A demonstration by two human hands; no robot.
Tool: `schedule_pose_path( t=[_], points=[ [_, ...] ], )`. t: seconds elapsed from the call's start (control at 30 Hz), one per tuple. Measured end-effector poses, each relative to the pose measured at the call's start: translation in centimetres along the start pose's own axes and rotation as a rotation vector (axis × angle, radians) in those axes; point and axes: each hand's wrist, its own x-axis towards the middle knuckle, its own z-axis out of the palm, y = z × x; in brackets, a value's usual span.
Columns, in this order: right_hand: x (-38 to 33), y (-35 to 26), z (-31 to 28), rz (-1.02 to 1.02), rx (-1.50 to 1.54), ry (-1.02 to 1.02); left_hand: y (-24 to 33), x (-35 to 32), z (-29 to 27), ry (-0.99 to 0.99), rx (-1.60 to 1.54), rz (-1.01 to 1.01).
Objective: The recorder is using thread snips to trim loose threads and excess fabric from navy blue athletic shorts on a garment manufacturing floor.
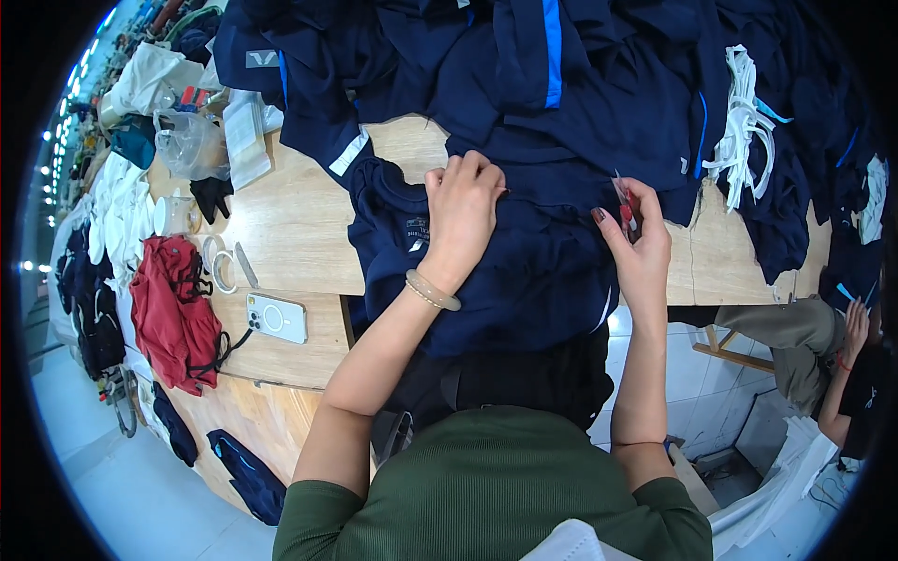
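A navy shirt point(533, 294) lies bunched at the table's front edge and partly over my lap, its collar toward the left. Just right of that collar, my left hand point(462, 210) has its fingers curled and closed on the fabric; the fingertips are mostly hidden. My right hand point(645, 245) is closed around small red-handled thread snips point(628, 213), whose thin blades point up and away from me. The snips are by the shirt's right side, close to the cloth. I cannot tell whether the blades touch it.
Navy garments with blue stripes point(580, 89) are heaped across the far side. White strips point(742, 131) hang at the right. On the left are a phone point(277, 318), tape rolls point(223, 269), a red bag point(176, 313) and a plastic bag point(192, 145). Another person's hand point(855, 327) shows far right.
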Motion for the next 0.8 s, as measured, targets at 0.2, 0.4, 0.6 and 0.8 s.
schedule_pose_path(
  t=[0.2,0.4,0.6,0.8],
  points=[
    [-0.2,-2.9,0.2,0.038,0.187,-0.084,-0.8,0.4,-0.6,-0.031,-0.255,-0.112],
    [3.7,-3.4,1.1,-0.432,-0.344,-0.234,-0.1,1.1,-1.8,-0.003,-0.170,0.096],
    [5.4,-3.9,2.0,-0.474,-0.392,-0.410,0.0,1.3,-2.5,0.075,-0.189,0.114],
    [5.7,-3.9,2.4,-0.421,-0.346,-0.454,0.1,1.1,-2.6,0.083,-0.220,0.086]
  ],
)
